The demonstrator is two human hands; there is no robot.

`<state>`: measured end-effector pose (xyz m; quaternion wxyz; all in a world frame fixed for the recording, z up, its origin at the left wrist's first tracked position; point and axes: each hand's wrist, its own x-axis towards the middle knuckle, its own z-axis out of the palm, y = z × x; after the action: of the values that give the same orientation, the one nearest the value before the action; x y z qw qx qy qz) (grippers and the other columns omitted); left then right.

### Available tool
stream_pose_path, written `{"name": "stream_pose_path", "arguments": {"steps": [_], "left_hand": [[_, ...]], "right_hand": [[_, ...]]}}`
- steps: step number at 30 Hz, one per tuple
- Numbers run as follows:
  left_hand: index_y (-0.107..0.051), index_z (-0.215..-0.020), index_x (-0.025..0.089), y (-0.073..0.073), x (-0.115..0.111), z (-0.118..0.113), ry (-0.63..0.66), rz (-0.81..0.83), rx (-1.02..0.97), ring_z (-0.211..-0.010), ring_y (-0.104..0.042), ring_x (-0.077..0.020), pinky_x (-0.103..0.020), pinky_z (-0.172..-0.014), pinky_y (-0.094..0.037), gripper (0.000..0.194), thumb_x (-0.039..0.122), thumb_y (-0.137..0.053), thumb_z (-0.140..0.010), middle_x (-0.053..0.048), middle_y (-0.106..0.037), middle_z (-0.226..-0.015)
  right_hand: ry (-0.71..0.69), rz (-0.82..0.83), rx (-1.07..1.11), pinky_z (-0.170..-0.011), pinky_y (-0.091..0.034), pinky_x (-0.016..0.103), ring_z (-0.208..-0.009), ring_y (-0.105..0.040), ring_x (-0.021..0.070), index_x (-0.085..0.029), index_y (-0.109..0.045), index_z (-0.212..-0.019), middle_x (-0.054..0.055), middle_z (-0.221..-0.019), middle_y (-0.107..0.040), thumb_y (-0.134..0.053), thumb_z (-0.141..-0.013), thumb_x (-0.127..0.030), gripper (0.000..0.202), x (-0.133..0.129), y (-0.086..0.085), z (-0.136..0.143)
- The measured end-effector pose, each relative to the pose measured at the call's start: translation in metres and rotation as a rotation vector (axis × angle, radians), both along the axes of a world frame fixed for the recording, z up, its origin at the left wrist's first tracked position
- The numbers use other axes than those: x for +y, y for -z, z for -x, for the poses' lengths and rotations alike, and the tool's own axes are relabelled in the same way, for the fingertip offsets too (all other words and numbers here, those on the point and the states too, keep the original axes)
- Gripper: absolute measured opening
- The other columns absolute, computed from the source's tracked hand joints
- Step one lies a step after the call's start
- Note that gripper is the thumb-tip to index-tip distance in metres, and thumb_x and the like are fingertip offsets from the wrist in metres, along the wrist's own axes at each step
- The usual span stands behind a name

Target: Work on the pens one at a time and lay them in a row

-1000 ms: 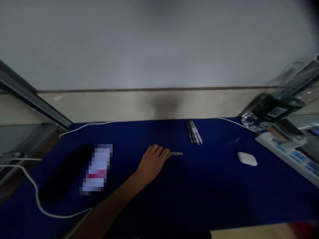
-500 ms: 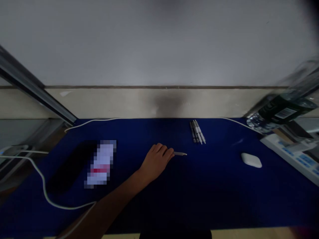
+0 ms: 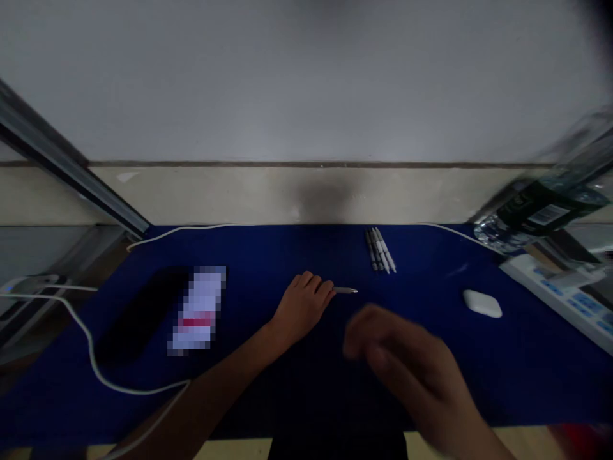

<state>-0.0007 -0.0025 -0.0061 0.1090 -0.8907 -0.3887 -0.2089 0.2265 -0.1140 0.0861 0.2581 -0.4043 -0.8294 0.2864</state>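
My left hand [image 3: 305, 304] is closed around a pen [image 3: 345, 291] lying low over the blue desk mat, its metal tip pointing right. The rest of the pen is hidden under the fingers. My right hand [image 3: 407, 361], a little blurred by motion, hovers at the lower right of the pen. Its fingers are curled loosely with the thumb apart, and nothing shows between them. Beyond both hands, several pens [image 3: 380, 250] lie side by side near the wall, dark ones on the left and white ones on the right.
A phone [image 3: 201, 310] with a lit, pixelated screen lies left of my hands. On the right are a white earphone case [image 3: 483, 303], a power strip [image 3: 569, 297] and a tilted plastic bottle [image 3: 536, 211]. A white cable [image 3: 96, 367] crosses the blue mat [image 3: 297, 396] at lower left.
My right hand has come into view from the lower right, towards the held pen. The left hand keeps its grip on the pen, almost still. The camera view has shifted slightly.
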Motion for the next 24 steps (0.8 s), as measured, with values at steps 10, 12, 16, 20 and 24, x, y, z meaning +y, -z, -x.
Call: {"name": "stream_pose_path", "arguments": {"steps": [10, 12, 16, 20, 24], "left_hand": [[-0.071, -0.119, 0.017, 0.0, 0.007, 0.007, -0.054, -0.068, -0.062, -0.083, -0.065, -0.0238, -0.036, -0.076, -0.045, 0.02, 0.027, -0.054, -0.12, -0.005, -0.069, -0.088], [-0.071, -0.121, 0.018, -0.002, 0.009, 0.01, -0.072, -0.074, -0.02, -0.084, -0.064, -0.0243, -0.036, -0.076, -0.044, 0.018, 0.027, -0.056, -0.119, -0.005, -0.069, -0.089], [-0.07, -0.119, 0.02, -0.006, 0.012, 0.013, -0.041, -0.07, 0.064, -0.087, -0.064, -0.0241, -0.037, -0.078, -0.044, 0.013, 0.026, -0.059, -0.118, -0.004, -0.068, -0.092], [-0.069, -0.12, 0.02, -0.009, 0.01, 0.013, 0.03, -0.053, 0.108, -0.085, -0.066, -0.0227, -0.037, -0.079, -0.047, 0.008, 0.021, -0.062, -0.115, -0.003, -0.068, -0.093], [-0.068, -0.129, 0.022, -0.007, 0.006, 0.014, 0.017, 0.031, 0.118, -0.079, -0.068, -0.0209, -0.034, -0.072, -0.048, 0.014, 0.023, -0.062, -0.116, -0.001, -0.069, -0.09]], "right_hand": [[-0.039, 0.1, -0.083, -0.097, -0.063, 0.047, -0.1, -0.078, 0.0306, -0.027, -0.087, -0.115, 0.01, -0.106, -0.083, -0.066, -0.106, -0.023, 0.023, 0.141, 0.022, 0.0], [-0.066, 0.15, -0.057, -0.088, -0.061, 0.042, -0.09, -0.077, 0.0272, -0.028, -0.087, -0.103, 0.007, -0.099, -0.082, -0.064, -0.108, -0.025, 0.024, 0.142, 0.025, -0.001], [-0.119, 0.332, -0.037, -0.065, -0.049, 0.033, -0.064, -0.066, 0.0187, -0.025, -0.079, -0.085, 0.001, -0.076, -0.074, -0.057, -0.112, -0.032, 0.036, 0.144, 0.025, 0.001], [-0.145, 0.448, 0.022, -0.058, -0.04, 0.031, -0.057, -0.055, 0.0157, -0.023, -0.072, -0.078, -0.001, -0.067, -0.067, -0.059, -0.109, -0.031, 0.035, 0.142, 0.028, -0.001], [-0.136, 0.309, 0.038, -0.066, -0.048, 0.035, -0.066, -0.062, 0.0199, -0.022, -0.079, -0.092, 0.003, -0.079, -0.074, -0.058, -0.108, -0.031, 0.028, 0.135, 0.034, -0.002]]}}
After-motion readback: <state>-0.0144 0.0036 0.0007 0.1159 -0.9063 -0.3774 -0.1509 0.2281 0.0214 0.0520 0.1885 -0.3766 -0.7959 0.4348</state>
